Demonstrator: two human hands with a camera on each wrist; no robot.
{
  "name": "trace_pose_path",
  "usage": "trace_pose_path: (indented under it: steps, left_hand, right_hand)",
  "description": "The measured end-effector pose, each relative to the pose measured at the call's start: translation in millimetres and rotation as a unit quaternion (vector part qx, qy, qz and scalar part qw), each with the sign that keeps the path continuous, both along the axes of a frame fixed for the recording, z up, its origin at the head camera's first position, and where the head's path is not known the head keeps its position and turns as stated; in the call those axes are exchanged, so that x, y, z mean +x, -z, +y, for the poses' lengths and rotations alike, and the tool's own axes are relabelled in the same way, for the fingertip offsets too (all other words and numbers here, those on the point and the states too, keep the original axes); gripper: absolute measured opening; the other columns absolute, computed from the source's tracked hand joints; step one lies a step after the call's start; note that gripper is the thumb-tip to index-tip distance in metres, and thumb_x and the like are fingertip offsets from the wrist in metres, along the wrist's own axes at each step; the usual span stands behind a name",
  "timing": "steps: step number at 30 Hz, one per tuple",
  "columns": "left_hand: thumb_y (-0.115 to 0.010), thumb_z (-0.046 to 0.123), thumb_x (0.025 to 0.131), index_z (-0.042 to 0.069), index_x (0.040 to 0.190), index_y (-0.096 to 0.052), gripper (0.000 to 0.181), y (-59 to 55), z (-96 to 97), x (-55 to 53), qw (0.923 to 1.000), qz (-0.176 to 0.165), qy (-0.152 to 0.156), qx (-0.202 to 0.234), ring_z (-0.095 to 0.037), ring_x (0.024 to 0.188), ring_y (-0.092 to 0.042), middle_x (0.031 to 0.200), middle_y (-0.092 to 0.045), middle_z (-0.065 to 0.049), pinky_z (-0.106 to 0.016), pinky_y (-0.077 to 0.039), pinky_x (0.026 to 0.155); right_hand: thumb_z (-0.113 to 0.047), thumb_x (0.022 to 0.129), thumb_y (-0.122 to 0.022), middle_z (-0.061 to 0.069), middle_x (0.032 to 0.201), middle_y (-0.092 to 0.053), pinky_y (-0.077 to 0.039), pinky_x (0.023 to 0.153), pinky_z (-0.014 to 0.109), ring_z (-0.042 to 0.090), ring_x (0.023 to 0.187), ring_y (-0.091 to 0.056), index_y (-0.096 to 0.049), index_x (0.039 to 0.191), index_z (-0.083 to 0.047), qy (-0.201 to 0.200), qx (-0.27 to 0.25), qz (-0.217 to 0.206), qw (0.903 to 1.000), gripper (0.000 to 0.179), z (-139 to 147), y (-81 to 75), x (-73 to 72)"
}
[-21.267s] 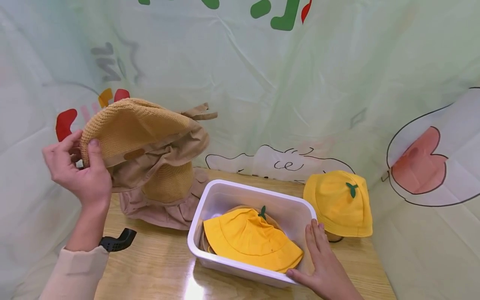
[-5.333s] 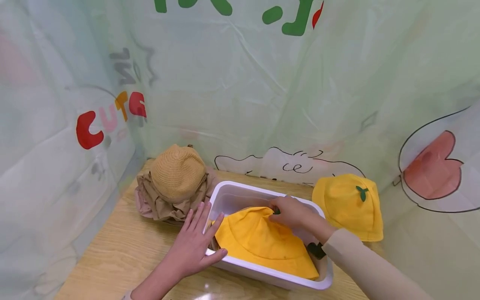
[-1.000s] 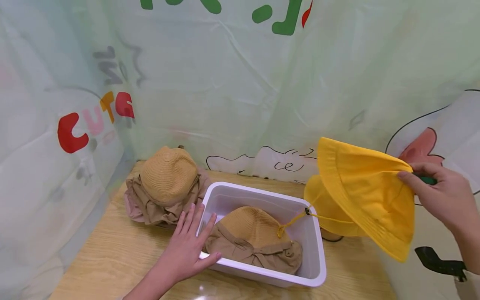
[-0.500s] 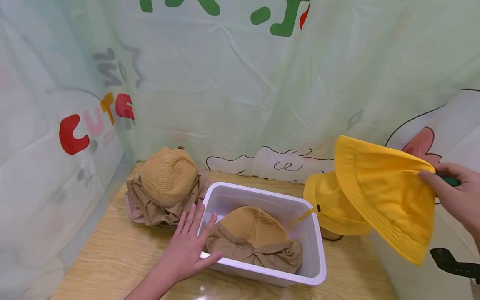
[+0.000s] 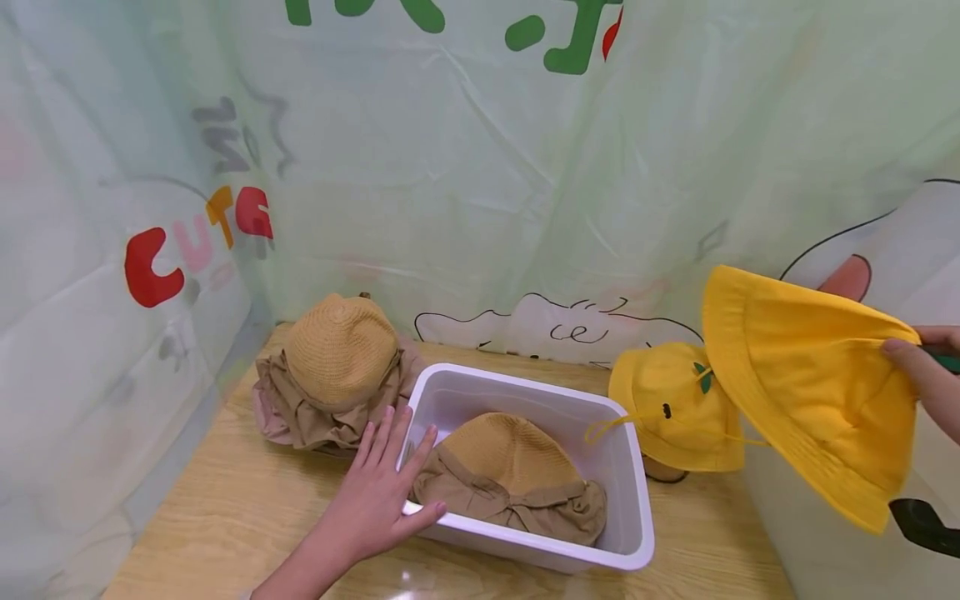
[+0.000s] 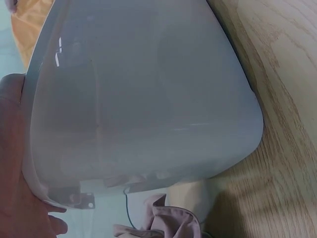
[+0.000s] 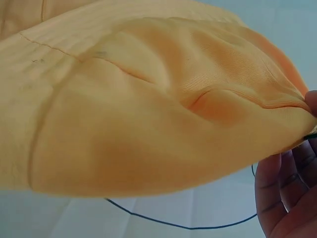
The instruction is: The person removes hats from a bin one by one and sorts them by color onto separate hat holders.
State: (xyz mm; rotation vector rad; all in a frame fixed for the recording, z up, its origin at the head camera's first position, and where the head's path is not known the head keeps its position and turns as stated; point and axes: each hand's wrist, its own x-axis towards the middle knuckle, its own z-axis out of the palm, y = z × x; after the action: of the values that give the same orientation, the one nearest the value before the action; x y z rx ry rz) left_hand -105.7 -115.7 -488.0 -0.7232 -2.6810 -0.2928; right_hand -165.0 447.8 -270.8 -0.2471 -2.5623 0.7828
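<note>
My right hand pinches a yellow bucket hat by its crown, holding it tilted in the air at the right. Its yellow cord trails back over the bin's right rim. The right wrist view is mostly filled by the hat's cloth, with my curled fingers at its edge. My left hand rests, fingers spread, on the left rim of a white plastic bin. Inside the bin lies a straw-crowned hat with a brown cloth brim.
Left of the bin, straw-crowned hats with brown and pinkish brims are stacked on the wooden table. Another yellow hat with a green leaf sits to its right, on something brown below. A printed curtain encloses the back and sides.
The straw hat once in my left hand sits on the left stack. My right hand has lifted the yellow hat from the bin and carried it right, baring the straw hat underneath.
</note>
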Motion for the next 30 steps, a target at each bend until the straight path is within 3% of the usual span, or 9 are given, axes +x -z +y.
trace_pose_path:
  steps: [1,5,10,13,17,20,24,26,30]
  left_hand:
    - [-0.036,0.076,0.092,0.015,0.158,-0.031,0.090,0.2,0.3,-0.3,1.0000,-0.001,0.000,-0.002,-0.043,0.152,-0.006,0.163,-0.015,-0.027,-0.063,-0.022,0.116]
    - [-0.036,0.076,0.092,0.016,0.158,-0.030,0.090,1.4,1.0,-0.9,1.0000,-0.003,0.000,-0.006,-0.043,0.151,-0.007,0.163,-0.016,-0.027,-0.062,-0.022,0.116]
    - [-0.036,0.076,0.092,0.016,0.158,-0.030,0.090,2.2,1.9,-1.8,1.0000,-0.003,0.002,-0.006,-0.044,0.151,-0.008,0.162,-0.017,-0.027,-0.062,-0.021,0.117]
    - [-0.036,0.076,0.092,0.016,0.158,-0.030,0.090,1.6,2.4,-2.2,1.0000,0.000,0.004,-0.008,-0.044,0.151,-0.008,0.163,-0.016,-0.027,-0.062,-0.021,0.117]
    - [-0.036,0.076,0.092,0.017,0.159,-0.029,0.090,0.8,2.7,-2.5,0.9999,-0.001,0.004,-0.009,-0.044,0.151,-0.008,0.163,-0.015,-0.026,-0.063,-0.020,0.117]
    - [-0.034,0.077,0.092,0.017,0.159,-0.029,0.090,0.8,2.6,-2.6,0.9999,-0.002,0.002,-0.010,-0.043,0.151,-0.008,0.163,-0.014,-0.026,-0.063,-0.021,0.116]
    - [-0.032,0.078,0.092,0.016,0.158,-0.030,0.090,0.8,2.6,-2.9,1.0000,-0.003,0.001,-0.007,-0.044,0.151,-0.009,0.163,-0.016,-0.027,-0.063,-0.022,0.115]
    - [-0.031,0.078,0.092,0.016,0.158,-0.030,0.090,0.6,2.8,-3.1,1.0000,-0.002,0.002,-0.005,-0.044,0.151,-0.009,0.162,-0.017,-0.027,-0.063,-0.021,0.115]
    - [-0.030,0.077,0.093,0.016,0.158,-0.030,0.090,0.2,3.3,-3.5,1.0000,0.001,0.002,-0.001,-0.044,0.151,-0.009,0.163,-0.016,-0.027,-0.062,-0.019,0.117]
  right_hand:
    - [-0.023,0.106,-0.046,-0.031,0.079,-0.035,-0.037,0.052,0.004,-0.013,0.059,-0.038,-0.052,0.112,0.001,0.004,-0.001,0.004,1.0000,0.025,4,0.6,-0.9]
    - [-0.022,0.106,-0.047,-0.035,0.079,-0.037,-0.037,0.051,0.005,-0.014,0.058,-0.039,-0.047,0.099,-0.038,0.003,-0.001,0.028,0.9996,0.018,34,11.8,-10.5]
    - [-0.037,0.105,-0.044,-0.035,0.080,-0.038,-0.041,0.048,0.011,-0.007,0.054,-0.044,-0.030,0.104,-0.057,0.019,0.015,-0.011,0.9996,0.024,68,26.8,-20.6]
    - [-0.039,0.105,-0.045,-0.035,0.075,-0.038,-0.042,0.045,0.015,-0.004,0.051,-0.046,-0.044,0.119,-0.040,0.025,0.019,-0.022,0.9992,0.014,77,31.4,-25.0]
    - [-0.033,0.106,-0.044,-0.037,0.074,-0.034,-0.040,0.043,0.015,-0.008,0.050,-0.042,-0.048,0.130,-0.004,0.024,0.041,-0.009,0.9988,0.038,76,32.5,-27.1]
    - [-0.035,0.106,-0.043,-0.038,0.081,-0.032,-0.038,0.047,0.009,-0.014,0.056,-0.039,-0.051,0.126,-0.028,0.032,0.039,-0.002,0.9987,0.022,67,31.8,-23.7]
    - [-0.031,0.107,-0.042,-0.017,0.093,-0.046,-0.035,0.052,0.005,-0.014,0.061,-0.035,-0.051,0.124,-0.027,0.039,0.023,-0.010,0.9989,0.019,42,22.5,-19.2]
    - [-0.028,0.107,-0.041,0.000,0.097,-0.048,-0.035,0.051,0.006,-0.010,0.061,-0.035,-0.050,0.131,-0.006,0.041,0.020,-0.025,0.9986,0.033,32,16.1,-18.9]
    - [-0.037,0.107,-0.039,-0.014,0.097,-0.041,-0.036,0.053,0.006,-0.006,0.065,-0.036,-0.045,0.139,-0.013,0.055,0.017,-0.035,0.9977,0.041,38,18.4,-26.3]
